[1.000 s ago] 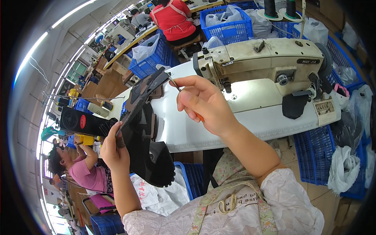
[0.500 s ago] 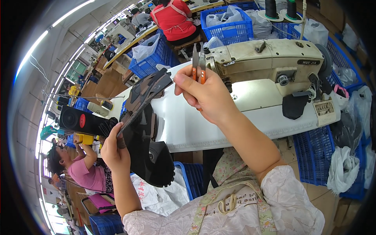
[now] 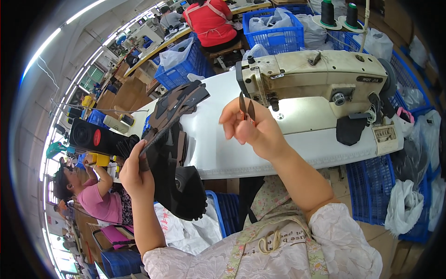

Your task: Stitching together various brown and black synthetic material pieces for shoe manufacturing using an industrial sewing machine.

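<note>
My left hand (image 3: 137, 173) is closed on the lower end of a flat brown-and-black sewn piece that looks like a shoe upper (image 3: 179, 104). Its far end reaches over the white sewing table. Just below it are black pieces (image 3: 179, 188), one with a toothed edge; whether my hand also holds them is unclear. My right hand (image 3: 253, 128), apart from the upper, is curled round small thread snips (image 3: 247, 111). Their dark blades point upward and a little orange handle shows. The rest of the snips is hidden in my palm.
A cream sewing machine (image 3: 316, 76) stands behind my right hand on the white tabletop (image 3: 218, 158). A black scrap (image 3: 349, 130) lies at its right. Blue crates (image 3: 371, 186) stand below and behind. Co-workers sit at the far left (image 3: 102, 197) and back (image 3: 211, 25).
My right hand has moved away from the upper's far end, right and downward, turning the snips with it. My left hand still holds the upper, in nearly the same place.
</note>
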{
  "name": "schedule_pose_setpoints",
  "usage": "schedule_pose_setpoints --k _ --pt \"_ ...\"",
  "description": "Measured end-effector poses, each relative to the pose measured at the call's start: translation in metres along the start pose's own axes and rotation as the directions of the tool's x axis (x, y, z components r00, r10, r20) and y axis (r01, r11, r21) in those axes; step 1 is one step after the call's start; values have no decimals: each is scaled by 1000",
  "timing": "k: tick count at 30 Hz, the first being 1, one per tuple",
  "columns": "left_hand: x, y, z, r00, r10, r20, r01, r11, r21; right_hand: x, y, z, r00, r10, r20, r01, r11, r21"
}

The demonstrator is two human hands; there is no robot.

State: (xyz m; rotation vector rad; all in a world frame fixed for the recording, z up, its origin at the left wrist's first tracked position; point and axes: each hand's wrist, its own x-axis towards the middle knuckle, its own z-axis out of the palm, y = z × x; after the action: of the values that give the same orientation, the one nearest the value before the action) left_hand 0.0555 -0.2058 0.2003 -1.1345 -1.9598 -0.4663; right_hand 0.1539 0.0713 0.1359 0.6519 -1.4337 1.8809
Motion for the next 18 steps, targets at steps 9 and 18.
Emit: schedule_pose_setpoints --k 9,18 --pt "-3 0 -1 991 -102 83 105 994 -30 -2 6 17 975 -83 -205 -28 874 -486" --pt "1 4 -1 999 14 47 -15 1000 14 -11 -19 13 972 33 -233 -128 906 -403"
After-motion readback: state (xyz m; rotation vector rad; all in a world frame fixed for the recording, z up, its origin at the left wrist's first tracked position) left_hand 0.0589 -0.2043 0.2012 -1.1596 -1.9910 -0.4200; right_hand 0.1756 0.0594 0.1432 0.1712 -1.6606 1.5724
